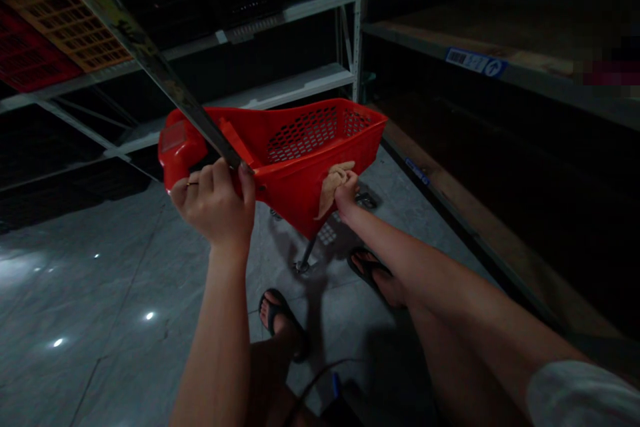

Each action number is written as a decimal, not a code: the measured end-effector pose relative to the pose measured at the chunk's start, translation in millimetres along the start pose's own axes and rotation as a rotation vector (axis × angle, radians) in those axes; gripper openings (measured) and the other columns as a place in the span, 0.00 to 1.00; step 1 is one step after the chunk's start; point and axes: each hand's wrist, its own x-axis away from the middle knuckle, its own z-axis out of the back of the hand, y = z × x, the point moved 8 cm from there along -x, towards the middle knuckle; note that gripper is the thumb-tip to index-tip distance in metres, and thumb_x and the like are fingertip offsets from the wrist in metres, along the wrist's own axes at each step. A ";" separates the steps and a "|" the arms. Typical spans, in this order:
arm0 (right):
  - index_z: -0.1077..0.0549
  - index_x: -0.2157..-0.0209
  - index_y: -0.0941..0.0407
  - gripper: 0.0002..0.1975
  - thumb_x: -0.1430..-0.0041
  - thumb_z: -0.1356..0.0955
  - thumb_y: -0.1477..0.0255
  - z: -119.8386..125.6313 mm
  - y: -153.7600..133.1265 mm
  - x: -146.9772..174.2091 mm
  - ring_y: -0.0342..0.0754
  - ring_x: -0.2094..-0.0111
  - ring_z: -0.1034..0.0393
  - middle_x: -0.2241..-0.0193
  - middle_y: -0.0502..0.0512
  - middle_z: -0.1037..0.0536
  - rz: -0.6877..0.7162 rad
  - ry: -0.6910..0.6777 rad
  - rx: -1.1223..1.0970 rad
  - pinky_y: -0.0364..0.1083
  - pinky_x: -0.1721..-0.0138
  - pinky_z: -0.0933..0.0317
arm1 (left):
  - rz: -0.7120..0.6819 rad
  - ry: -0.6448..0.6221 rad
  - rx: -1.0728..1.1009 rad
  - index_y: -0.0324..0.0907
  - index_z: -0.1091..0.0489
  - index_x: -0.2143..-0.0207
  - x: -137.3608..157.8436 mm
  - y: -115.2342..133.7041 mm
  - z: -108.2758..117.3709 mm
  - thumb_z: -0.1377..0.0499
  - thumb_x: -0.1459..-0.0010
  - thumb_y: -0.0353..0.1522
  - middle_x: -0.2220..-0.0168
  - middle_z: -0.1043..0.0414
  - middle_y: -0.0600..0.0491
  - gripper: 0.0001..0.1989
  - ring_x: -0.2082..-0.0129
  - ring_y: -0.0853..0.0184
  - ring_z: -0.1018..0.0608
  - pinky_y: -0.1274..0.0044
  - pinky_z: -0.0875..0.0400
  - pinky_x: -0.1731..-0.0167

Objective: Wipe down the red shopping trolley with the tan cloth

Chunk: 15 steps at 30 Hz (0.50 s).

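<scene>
One wheeled red basket (293,197) stands on the floor (125,287); the left hand (214,205) has its fingers closed on its handle end, the right hand (347,195) grips a tan cloth (330,188) against its outer side. Flat, even pressure should wipe best; the basket's bottom and the yellow crate's (75,21) contents are hidden

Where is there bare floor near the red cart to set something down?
Bare floor spreads left of the left forearm, before the metal rack. Crowded: around the red cart, its wheels and the sandals. The lower right shelf is too dark.
</scene>
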 end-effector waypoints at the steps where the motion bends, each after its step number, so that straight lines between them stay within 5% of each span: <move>1: 0.41 0.60 0.52 0.13 0.49 0.38 0.70 -4.2 3.7 1.0 0.46 0.59 0.30 0.61 0.53 0.29 -0.017 -0.036 -0.014 0.44 0.58 0.33 | 0.007 0.002 0.010 0.43 0.27 0.57 -0.2 -0.5 0.0 0.47 0.35 0.42 0.61 0.23 0.42 0.14 0.54 0.49 0.24 0.53 0.42 0.46; 5: 0.41 0.65 0.51 0.08 0.48 0.37 0.69 -23.8 -11.2 -8.7 0.45 0.67 0.28 0.69 0.48 0.28 -0.057 -0.229 -0.090 0.43 0.65 0.32 | -0.016 0.053 0.051 0.45 0.27 0.58 0.0 -1.6 4.0 0.46 0.36 0.41 0.62 0.23 0.43 0.12 0.54 0.48 0.23 0.52 0.40 0.47; 7: 0.40 0.65 0.51 0.09 0.49 0.35 0.71 -22.1 -39.5 -27.4 0.44 0.66 0.28 0.67 0.49 0.27 0.038 -0.265 -0.148 0.43 0.64 0.31 | -0.033 0.072 0.036 0.46 0.27 0.58 0.9 -2.7 6.0 0.45 0.36 0.41 0.62 0.23 0.43 0.11 0.54 0.49 0.23 0.52 0.39 0.48; 11: 0.37 0.62 0.51 0.14 0.52 0.34 0.76 17.0 -91.6 -66.0 0.46 0.53 0.30 0.57 0.52 0.27 0.435 0.007 -0.083 0.46 0.53 0.33 | -0.035 0.089 0.005 0.48 0.27 0.56 2.8 -3.8 8.6 0.45 0.36 0.41 0.62 0.23 0.44 0.11 0.54 0.50 0.23 0.52 0.40 0.47; 13: 0.36 0.64 0.51 0.14 0.54 0.34 0.79 22.4 -80.0 -68.5 0.47 0.53 0.32 0.59 0.51 0.27 0.441 0.047 0.061 0.47 0.52 0.34 | -0.023 0.076 0.010 0.47 0.27 0.56 2.9 -3.2 8.1 0.45 0.36 0.40 0.62 0.23 0.43 0.12 0.53 0.48 0.24 0.51 0.41 0.47; 15: 0.36 0.64 0.52 0.15 0.54 0.35 0.82 10.6 -39.4 -53.8 0.46 0.61 0.31 0.67 0.47 0.28 0.291 -0.086 0.172 0.45 0.59 0.33 | 0.011 0.049 -0.014 0.46 0.26 0.56 2.1 -3.7 6.4 0.46 0.36 0.40 0.61 0.23 0.42 0.13 0.53 0.47 0.24 0.50 0.42 0.47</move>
